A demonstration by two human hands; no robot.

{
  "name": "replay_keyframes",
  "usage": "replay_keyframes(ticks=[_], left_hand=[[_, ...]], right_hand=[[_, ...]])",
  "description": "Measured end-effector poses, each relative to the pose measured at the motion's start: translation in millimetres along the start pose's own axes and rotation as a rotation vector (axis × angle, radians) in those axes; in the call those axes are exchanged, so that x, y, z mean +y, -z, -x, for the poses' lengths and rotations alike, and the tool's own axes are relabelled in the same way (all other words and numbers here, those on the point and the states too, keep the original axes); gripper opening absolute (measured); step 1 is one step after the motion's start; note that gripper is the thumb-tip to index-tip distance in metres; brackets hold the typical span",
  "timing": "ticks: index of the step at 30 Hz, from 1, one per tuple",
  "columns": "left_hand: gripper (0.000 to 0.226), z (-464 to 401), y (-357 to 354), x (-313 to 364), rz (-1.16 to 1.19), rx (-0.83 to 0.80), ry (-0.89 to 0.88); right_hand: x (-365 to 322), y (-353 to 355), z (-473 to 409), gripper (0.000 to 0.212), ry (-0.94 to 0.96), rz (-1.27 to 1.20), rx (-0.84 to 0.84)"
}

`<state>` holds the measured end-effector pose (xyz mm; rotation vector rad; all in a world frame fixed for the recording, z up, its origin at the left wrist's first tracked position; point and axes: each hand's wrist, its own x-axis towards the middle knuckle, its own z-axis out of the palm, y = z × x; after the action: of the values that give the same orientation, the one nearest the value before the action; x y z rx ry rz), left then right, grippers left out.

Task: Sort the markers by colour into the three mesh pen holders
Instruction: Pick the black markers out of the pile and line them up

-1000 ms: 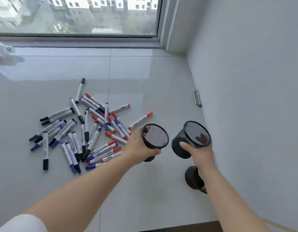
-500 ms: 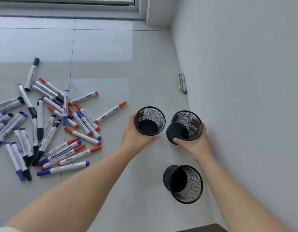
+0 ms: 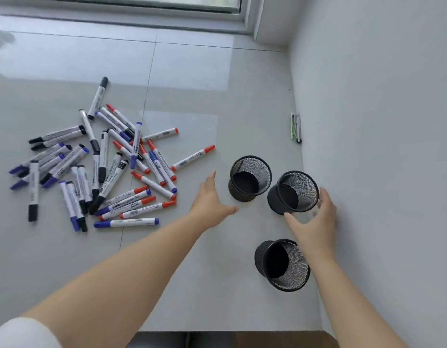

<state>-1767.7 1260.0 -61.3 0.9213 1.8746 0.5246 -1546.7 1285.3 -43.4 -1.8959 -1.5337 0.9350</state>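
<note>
Markers point(image 3: 99, 169) lie heaped left of three mesh pen holders point(image 3: 250, 178); left hand point(image 3: 209, 204) and right hand point(image 3: 311, 222) hover empty, fingers spread; a clip point(image 3: 295, 126) lies by the wall point(image 3: 380, 121).

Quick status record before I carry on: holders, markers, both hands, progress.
holders: three black mesh pen holders upright by the wall, far-left, far-right, near; all look empty
markers: red, blue and black, mixed pile on the tiles
left hand: open, holds nothing
right hand: open beside far-right holder
progress: nothing sorted
</note>
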Motion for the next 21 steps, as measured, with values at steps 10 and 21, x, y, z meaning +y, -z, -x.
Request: replay_keyframes(ticks=[10,21], left_hand=[[0.059,92,141,-111,-0.013,0.025,0.169],[0.044,103,307,-248,0.008,0.116,0.281]], right_hand=[[-123,-72,89,0.044,0.279,0.081,-0.045],[-199,-257,203,0.031,0.135,0.227,-0.348]])
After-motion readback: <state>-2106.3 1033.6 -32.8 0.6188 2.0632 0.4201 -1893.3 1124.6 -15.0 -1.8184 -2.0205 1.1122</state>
